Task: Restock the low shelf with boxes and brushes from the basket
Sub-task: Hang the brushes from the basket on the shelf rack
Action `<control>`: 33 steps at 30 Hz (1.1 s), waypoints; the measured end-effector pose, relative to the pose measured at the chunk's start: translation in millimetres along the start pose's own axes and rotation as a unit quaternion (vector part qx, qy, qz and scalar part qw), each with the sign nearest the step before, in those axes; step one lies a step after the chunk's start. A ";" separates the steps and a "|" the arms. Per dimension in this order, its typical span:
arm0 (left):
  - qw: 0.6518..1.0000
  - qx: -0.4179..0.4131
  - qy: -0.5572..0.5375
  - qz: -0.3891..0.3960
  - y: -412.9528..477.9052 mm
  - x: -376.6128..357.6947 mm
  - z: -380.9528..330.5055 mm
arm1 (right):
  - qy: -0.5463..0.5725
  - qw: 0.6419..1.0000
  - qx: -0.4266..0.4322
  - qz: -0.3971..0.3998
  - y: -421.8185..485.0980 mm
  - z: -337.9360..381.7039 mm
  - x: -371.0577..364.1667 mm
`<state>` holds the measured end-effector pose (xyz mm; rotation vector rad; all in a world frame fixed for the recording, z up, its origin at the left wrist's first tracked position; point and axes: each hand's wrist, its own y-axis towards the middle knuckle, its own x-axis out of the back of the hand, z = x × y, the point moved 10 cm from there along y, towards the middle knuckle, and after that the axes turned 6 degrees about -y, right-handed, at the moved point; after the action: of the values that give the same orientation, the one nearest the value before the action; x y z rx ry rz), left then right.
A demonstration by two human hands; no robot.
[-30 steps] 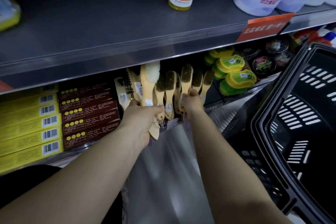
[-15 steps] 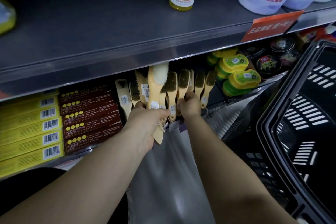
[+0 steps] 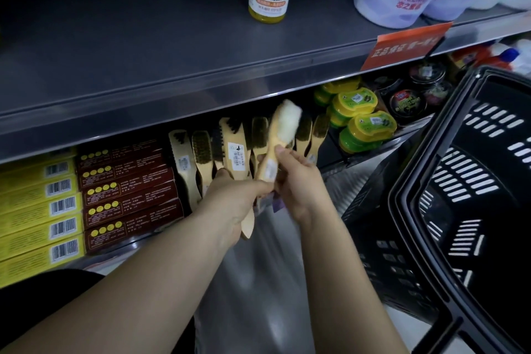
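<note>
At the far left of the low shelf (image 3: 138,247) the yellow boxes (image 3: 40,210) lie stacked with barcodes facing out, and the dark red boxes (image 3: 129,184) are stacked touching them; both piles look tidy and need no touching now. Just right of them the wooden brushes (image 3: 201,152) stand in a leaning row, bristle heads up and back. The left hand (image 3: 232,204) is in front of that row, its fingers clamped around the lower handle of the white-bristled brush (image 3: 283,129), whose wooden tail pokes out below the fist. The right hand (image 3: 298,181) meets it there, fingers pinched on the same handle higher up, near the label. The step in hand looks like seating this brush among the others, so it pays to steer the fluffy head into a gap between the dark-bristled heads, keep its label outward like its neighbours, and let one hand hold the row from toppling while the other slides it back. Further right sit the green and yellow tubs (image 3: 362,123), and the black basket (image 3: 431,210) stands beside the shelf; no goods can be made out inside it.
</note>
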<state>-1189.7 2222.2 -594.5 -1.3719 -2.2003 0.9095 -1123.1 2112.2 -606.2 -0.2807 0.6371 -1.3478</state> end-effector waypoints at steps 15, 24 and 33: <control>0.999 0.030 0.019 0.002 45.5 -36.8 -27.4 | -0.187 0.947 0.038 -0.258 79.5 -4.0 94.1; 0.990 -0.075 0.011 0.121 98.1 -58.2 -30.5 | -0.336 0.902 0.106 -0.248 95.5 -23.1 90.5; 0.976 -0.177 0.057 0.111 127.4 -79.5 -25.7 | -0.245 0.943 0.162 -0.158 70.2 -13.3 71.7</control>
<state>-1056.6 2198.6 -664.7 -1.8149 -2.2261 0.5041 -1067.4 2061.0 -673.5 -0.4445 -0.0554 -1.5866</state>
